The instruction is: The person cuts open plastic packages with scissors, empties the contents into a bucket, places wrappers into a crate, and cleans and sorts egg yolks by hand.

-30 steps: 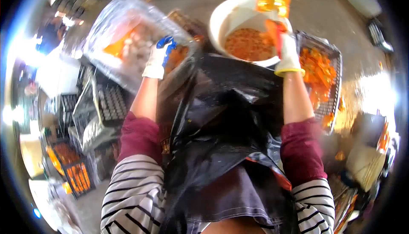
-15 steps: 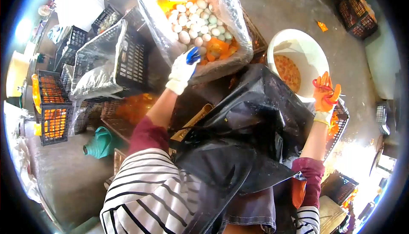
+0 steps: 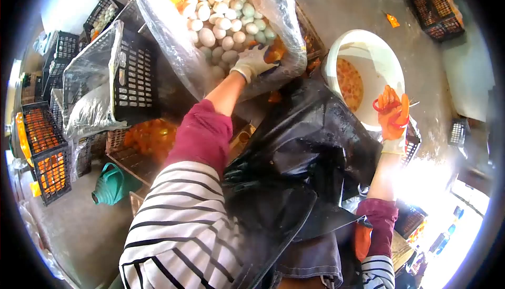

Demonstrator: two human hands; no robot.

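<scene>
White and pale green eggs (image 3: 223,24) fill much of a crate lined with clear plastic (image 3: 171,41). My left hand (image 3: 251,62), in a white and blue glove, reaches over the crate's near side by the eggs. Its partly visible fingers look apart, with nothing seen held. Beside the white bucket (image 3: 329,70), my right hand (image 3: 392,114) wears an orange glove and holds a red-handled tool (image 3: 375,105) looped at its fingers. A thin tip pokes out on the far side; the tool's type is unclear. Orange-brown contents (image 3: 350,83) lie inside the bucket.
Black plastic over my lap (image 3: 305,136) lies below the bucket. At the left are black crates (image 3: 135,78), a crate with orange items (image 3: 51,170) and a green watering can (image 3: 110,186). Another crate (image 3: 436,12) stands at the upper right.
My left hand has moved from the near edge farther in among the eggs. The orange-gloved right hand remains by the bucket with the red-handled tool. An orange packet seen earlier there is gone from it.
</scene>
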